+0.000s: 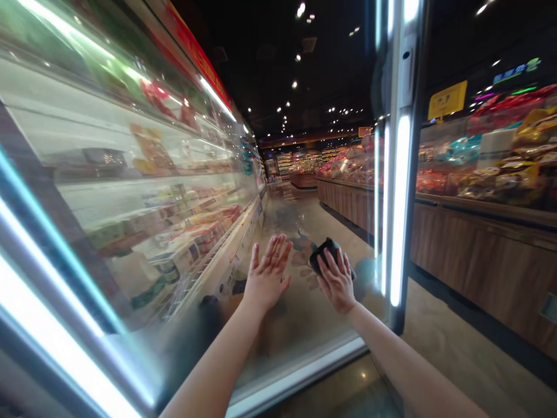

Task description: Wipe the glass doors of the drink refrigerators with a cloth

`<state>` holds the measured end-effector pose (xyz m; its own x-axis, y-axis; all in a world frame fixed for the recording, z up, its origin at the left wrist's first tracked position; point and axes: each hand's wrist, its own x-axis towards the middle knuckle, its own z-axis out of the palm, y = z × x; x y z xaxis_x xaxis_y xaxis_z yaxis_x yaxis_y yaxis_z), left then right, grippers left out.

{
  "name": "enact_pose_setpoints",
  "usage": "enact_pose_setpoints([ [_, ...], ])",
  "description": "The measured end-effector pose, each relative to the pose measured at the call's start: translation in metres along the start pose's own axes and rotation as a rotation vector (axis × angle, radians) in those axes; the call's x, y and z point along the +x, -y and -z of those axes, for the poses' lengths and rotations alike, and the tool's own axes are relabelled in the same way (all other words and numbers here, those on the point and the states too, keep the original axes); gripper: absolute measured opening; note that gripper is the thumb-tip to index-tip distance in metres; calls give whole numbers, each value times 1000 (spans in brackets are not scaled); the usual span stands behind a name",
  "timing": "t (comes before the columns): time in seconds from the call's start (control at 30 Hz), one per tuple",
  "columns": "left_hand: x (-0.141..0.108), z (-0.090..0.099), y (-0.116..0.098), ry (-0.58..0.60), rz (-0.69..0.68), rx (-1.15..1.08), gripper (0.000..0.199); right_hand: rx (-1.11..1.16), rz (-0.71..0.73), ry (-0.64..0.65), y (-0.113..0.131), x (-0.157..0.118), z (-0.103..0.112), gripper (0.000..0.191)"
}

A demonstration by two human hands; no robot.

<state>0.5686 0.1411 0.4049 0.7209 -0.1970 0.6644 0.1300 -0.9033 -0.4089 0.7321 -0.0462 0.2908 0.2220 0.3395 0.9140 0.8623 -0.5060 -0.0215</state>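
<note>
A glass door (300, 331) with lit white edges stands open in front of me. My right hand (337, 281) lies over a black cloth (325, 248) and presses it to the pane near the lower middle. The cloth is bunched, and its edges show around my fingers. To the left, my left hand (267, 278) is raised with its fingers stretched out and nothing in it. Whether its palm touches the glass I cannot tell. A faint reflection of a hand shows in the pane beside the cloth.
Left of me runs a lit refrigerated case (195, 232) with packaged goods on its shelves, partly blurred. The door's bright upright edge (400, 209) is at the right. Beyond it stands a wood-panelled counter (483, 261) piled with bagged goods and a yellow sign (447, 101). An aisle floor (296, 209) leads away.
</note>
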Motion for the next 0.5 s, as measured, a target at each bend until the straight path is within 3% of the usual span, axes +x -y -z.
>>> enact_pose_setpoints([
  [0.1, -1, 3, 2, 11, -10, 14, 89, -5, 209, 115, -12, -32, 9, 66],
  [0.17, 0, 7, 3, 34, -25, 25, 90, -21, 106, 50, -28, -30, 14, 68],
  [0.23, 0, 10, 4, 53, -34, 34, 90, -28, -92, -80, -33, -6, 15, 70],
  [0.3, -2, 14, 5, 61, -37, 43, 89, -20, -221, -178, -20, 24, 12, 71],
  [0.37, -7, 16, 6, 66, -48, 52, 87, -10, -205, -171, 7, 42, 7, 72],
  [0.43, -18, 19, 10, 76, -62, 62, 87, 4, -74, -76, 33, 34, 2, 71],
  [0.5, -35, 21, 16, 89, -68, 73, 88, 24, 111, 47, 43, 8, 1, 67],
])
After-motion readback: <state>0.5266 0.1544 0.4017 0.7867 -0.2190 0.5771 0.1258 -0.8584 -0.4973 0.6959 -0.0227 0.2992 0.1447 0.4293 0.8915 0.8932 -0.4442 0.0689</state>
